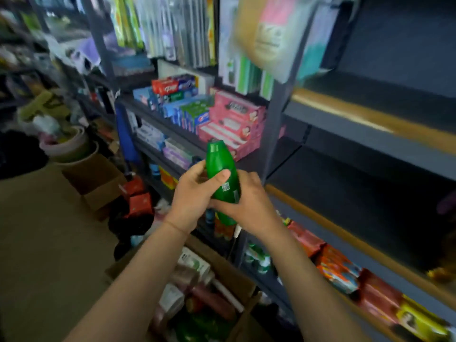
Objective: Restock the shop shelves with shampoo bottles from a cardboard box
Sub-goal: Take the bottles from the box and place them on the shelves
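Dark metal shelves (278,114) are carrying toothpaste boxes (187,104) beside stacked pink boxes (234,124) on the middle level. Hanging packets (172,28) are crowding the top level. On a low shelf to the right, red and orange packets (345,267) are lying in a row. The floor (42,243) is bearing a cardboard box (237,280) filled with bottles, plus another open box (98,183).

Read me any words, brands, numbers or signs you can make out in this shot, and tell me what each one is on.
None can be read with confidence.
Green bottle, held in the left hand and right hand: a QR code and small print, too small to read.
Red toothpaste box: white logo, blurred.
Pink boxes: dark label, blurred.
Cardboard box contents: labels blurred.
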